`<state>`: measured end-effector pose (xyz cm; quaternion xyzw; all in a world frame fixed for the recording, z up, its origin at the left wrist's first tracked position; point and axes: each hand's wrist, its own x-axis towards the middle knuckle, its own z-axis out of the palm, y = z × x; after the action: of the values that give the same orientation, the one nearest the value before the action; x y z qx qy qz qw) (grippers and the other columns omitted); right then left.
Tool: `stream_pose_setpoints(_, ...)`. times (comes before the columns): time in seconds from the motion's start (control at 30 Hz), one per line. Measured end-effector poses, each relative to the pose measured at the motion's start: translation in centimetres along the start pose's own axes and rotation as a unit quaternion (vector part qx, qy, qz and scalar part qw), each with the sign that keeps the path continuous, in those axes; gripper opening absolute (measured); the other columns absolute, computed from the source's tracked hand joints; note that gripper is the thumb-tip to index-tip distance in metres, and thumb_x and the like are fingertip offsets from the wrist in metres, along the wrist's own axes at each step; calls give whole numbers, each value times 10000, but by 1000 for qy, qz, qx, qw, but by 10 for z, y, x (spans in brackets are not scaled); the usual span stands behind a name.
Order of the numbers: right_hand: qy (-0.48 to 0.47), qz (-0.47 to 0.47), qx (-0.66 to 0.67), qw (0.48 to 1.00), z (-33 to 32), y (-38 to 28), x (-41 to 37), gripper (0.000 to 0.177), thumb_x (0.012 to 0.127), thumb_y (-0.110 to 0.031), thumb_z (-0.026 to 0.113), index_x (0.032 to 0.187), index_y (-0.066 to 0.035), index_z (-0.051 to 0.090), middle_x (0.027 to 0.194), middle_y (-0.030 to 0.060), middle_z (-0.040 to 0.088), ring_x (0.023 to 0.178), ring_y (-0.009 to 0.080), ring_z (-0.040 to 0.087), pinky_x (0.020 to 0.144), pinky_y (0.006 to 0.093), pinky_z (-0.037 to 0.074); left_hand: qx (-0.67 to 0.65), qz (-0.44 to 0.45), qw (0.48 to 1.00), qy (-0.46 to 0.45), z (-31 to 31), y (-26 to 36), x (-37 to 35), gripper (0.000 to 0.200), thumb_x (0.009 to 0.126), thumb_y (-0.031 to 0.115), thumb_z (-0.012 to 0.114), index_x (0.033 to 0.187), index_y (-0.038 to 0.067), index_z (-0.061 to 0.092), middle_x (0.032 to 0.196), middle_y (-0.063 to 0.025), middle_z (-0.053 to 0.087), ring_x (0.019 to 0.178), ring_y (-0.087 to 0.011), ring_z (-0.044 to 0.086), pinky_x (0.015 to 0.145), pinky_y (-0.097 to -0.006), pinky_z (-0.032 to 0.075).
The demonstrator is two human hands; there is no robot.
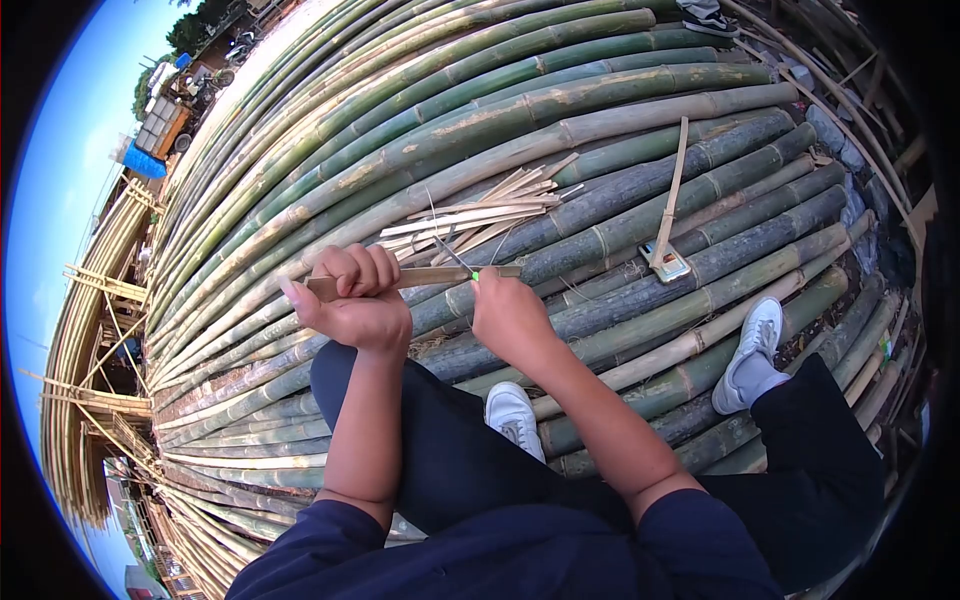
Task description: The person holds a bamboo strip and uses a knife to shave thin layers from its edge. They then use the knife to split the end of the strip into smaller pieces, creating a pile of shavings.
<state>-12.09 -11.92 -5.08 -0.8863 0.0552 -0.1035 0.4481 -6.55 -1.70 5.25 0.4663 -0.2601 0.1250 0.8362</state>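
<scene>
My left hand [360,295] is closed around a flat bamboo strip [430,277], its thumb pointing out to the left. The strip runs level in front of me, and its right end passes behind my right hand [510,315]. That hand is closed on a small knife [457,260] with a bit of bright green at its grip. The thin dark blade points up and left, across the strip. Just beyond my hands, a loose heap of split bamboo sticks [490,215] rests on the poles.
Long green bamboo poles [520,110] cover the ground beneath me. To the right lies a small rectangular device [668,263], with a bamboo slat [675,185] across it. Another person's shoe [708,18] shows at the top. Stacked poles [90,350] and a truck [160,125] stand at left.
</scene>
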Motion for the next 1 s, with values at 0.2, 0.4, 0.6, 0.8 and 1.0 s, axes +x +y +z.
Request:
stream_pose_setpoints(0.2, 12, -6, 13, 1000, -6, -5, -2, 207, 939, -149, 486, 872, 44, 515, 701, 255, 627, 702, 408, 651, 640, 488, 523, 118, -12, 990, -76, 0, -41, -22, 515, 1001, 391, 424, 591, 128, 260, 494, 16, 213, 442, -107, 169, 440, -293, 181)
stream_pose_setpoints(0.4, 18, 6, 43, 999, -40, -8, 0, 183, 931, -129, 501, 834, 26, 498, 683, 274, 592, 691, 461, 598, 630, 536, 467, 68, -78, 993, -52, -2, -45, -14, 505, 1016, 335, 399, 578, 137, 244, 496, 26, 187, 438, -107, 140, 440, -296, 189)
stream_pose_setpoints(0.6, 30, 14, 5, 999, 0, 22, 8, 209, 943, -160, 474, 873, 32, 520, 731, 256, 634, 720, 433, 641, 665, 508, 511, 90, -57, 994, -24, 10, -45, -15, 486, 1004, 311, 404, 579, 140, 244, 493, 27, 192, 431, -99, 137, 424, -287, 180)
stream_pose_setpoints(0.8, 11, 16, 13, 1000, -48, -14, -4, 188, 943, -149, 468, 887, 26, 512, 729, 245, 637, 718, 418, 650, 665, 508, 513, 75, -87, 993, 36, 3, -46, -10, 476, 989, 286, 414, 573, 144, 233, 477, 20, 206, 419, -95, 147, 414, -282, 177)
stream_pose_setpoints(1.0, 8, -37, -11, 999, 1, 29, 12, 190, 950, -142, 468, 878, 29, 507, 711, 223, 640, 684, 396, 654, 609, 467, 523, 79, -87, 990, 77, 0, -40, -2, 475, 992, 278, 406, 573, 143, 227, 468, 23, 192, 417, -96, 137, 415, -284, 175)
